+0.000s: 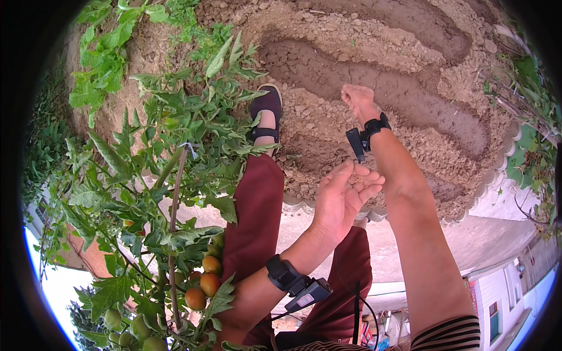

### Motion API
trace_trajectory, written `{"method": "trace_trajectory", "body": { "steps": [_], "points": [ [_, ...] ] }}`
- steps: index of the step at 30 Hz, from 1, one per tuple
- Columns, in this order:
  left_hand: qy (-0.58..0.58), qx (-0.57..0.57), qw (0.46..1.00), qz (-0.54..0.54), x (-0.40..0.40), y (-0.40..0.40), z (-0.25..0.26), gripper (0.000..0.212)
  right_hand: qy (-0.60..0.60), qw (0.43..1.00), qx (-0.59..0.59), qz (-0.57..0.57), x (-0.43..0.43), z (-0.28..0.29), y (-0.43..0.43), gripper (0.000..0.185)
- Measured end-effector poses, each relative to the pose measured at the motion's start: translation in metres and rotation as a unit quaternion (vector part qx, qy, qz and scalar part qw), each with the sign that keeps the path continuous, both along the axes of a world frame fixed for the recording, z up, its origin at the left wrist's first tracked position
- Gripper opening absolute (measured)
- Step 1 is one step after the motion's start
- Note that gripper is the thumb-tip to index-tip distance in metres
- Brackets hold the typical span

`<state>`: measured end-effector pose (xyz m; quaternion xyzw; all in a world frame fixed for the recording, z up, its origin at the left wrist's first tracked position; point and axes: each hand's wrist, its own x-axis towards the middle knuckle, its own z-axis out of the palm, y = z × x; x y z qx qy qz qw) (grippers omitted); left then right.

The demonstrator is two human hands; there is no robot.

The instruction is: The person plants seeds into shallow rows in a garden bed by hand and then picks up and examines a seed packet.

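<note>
My left hand [339,197] is turned palm up with its fingers curled into a cup. Small pale grains that look like seeds [361,180] lie in it, near the fingers. Farther out, my right hand [361,101] is over the near edge of a damp, cracked soil furrow [316,68]. Its fingers are bunched together, and whatever may be between them is hidden. Each wrist carries a black strap with a small device: one on the left wrist [303,285], one on the right [364,136].
A staked tomato plant [175,188] with green and reddening tomatoes [210,284] crowds my left side. My dark shoe [267,103] rests on soil beside a crumbly ridge [303,105]. Scalloped edging [478,193] borders the bed, with pale paving [408,245] behind it. Vines [529,149] grow at right.
</note>
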<state>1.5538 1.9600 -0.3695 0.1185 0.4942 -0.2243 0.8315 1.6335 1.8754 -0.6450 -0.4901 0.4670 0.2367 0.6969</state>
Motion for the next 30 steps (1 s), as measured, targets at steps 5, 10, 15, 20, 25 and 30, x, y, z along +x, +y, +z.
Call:
{"method": "trace_trajectory", "body": {
  "steps": [5, 10, 15, 20, 25, 30],
  "points": [
    [0.010, -0.005, 1.000, 0.006, 0.001, 0.001, 0.001, 0.025, 0.000, 0.998, 0.006, 0.069, 0.002, 0.007, 0.005, 0.005],
    [0.010, 0.013, 1.000, 0.017, 0.005, 0.005, 0.003, 0.025, -0.047, 0.993, 0.011, 0.107, 0.016, 0.017, 0.031, 0.007],
    [0.012, 0.033, 0.999, 0.031, 0.006, 0.006, 0.003, 0.025, -0.093, 0.994, -0.001, 0.064, 0.032, 0.013, 0.050, 0.011],
    [0.017, 0.030, 0.999, 0.036, 0.010, 0.007, 0.005, 0.025, -0.080, 0.996, -0.007, 0.048, 0.034, 0.006, 0.060, 0.008],
    [0.012, 0.023, 0.999, 0.048, 0.010, 0.008, 0.005, 0.025, -0.080, 0.995, -0.009, 0.057, 0.034, 0.010, 0.060, 0.010],
    [0.008, 0.018, 0.998, 0.055, 0.011, 0.010, 0.006, 0.024, -0.066, 0.994, -0.005, 0.086, 0.034, 0.023, 0.067, 0.010]
  ]
}}
